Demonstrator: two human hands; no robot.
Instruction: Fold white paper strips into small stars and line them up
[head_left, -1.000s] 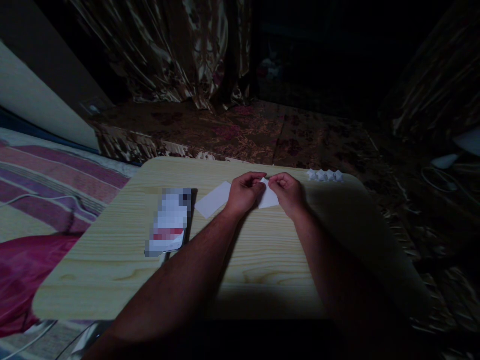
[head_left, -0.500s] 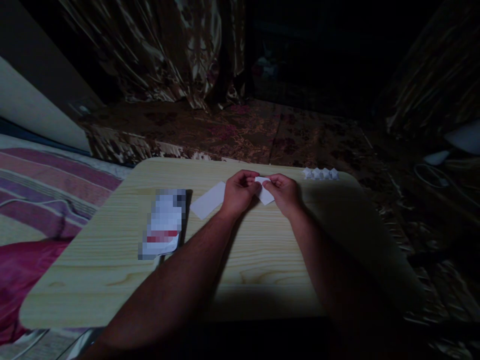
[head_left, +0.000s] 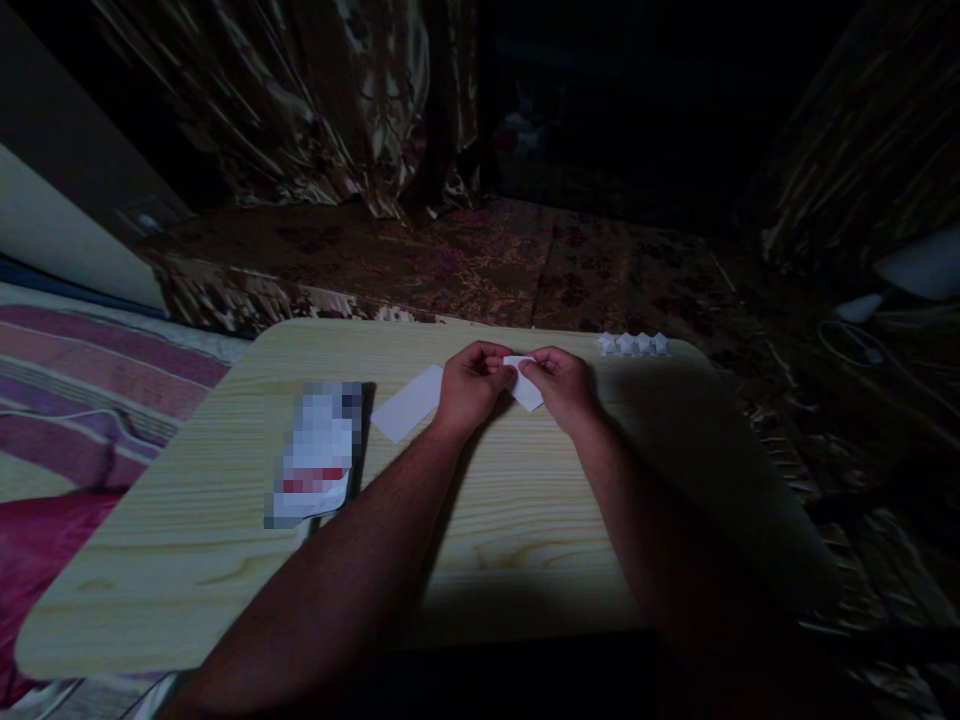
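Observation:
A small white piece of paper, which looks folded, is pinched between my two hands above the far half of the table. My left hand is closed on its left edge, thumb toward the middle. On the other side, my right hand grips it with the thumb pressed on its face. Just left of my left hand lies a flat white paper strip, partly covered by that hand. Several small white folded-paper pieces stand in a row near the table's far right edge.
The light wooden table spans the view. On its left lies a blurred-out flat object, whitish with a red band. A striped bed adjoins the left side; patterned curtains hang behind. A lamp with a cord stands at right.
The whole view has shifted slightly, so the table things appear a little farther left. Both hands still hold the paper in nearly the same grip.

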